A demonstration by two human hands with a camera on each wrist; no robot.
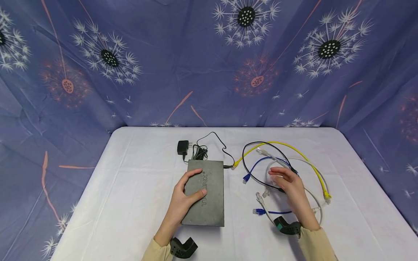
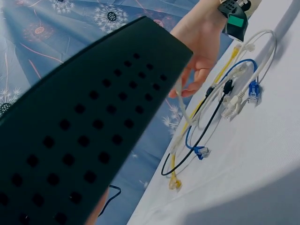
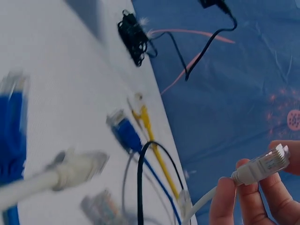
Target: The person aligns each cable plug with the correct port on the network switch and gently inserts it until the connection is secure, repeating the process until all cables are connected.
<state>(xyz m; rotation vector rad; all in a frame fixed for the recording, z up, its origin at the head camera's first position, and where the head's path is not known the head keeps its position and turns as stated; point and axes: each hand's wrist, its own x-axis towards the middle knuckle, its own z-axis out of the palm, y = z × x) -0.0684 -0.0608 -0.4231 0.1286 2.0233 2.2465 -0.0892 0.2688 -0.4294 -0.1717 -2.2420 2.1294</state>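
Observation:
My left hand (image 1: 183, 204) grips the left side of a dark grey TP-LINK network box (image 1: 213, 185), thumb lying across its top. The box's side with rows of vent holes (image 2: 93, 124) fills much of the left wrist view. Over the cables on the right, my right hand (image 1: 292, 188) holds a white Ethernet cable by its clear plug (image 3: 262, 168), the plug's tip pointing away from the cable. A black power lead plug (image 1: 227, 166) meets the box's upper right edge; whether it is inserted, I cannot tell.
Behind the box lie a black power adapter (image 1: 183, 147) and its bundled cord (image 1: 200, 152). Loose cables spread on the right: a yellow cable (image 1: 295, 147), a black cable (image 1: 245, 156), blue plugs (image 1: 246, 178) and white ones. A patterned blue curtain (image 1: 163, 90) hangs behind the white table (image 1: 130, 188).

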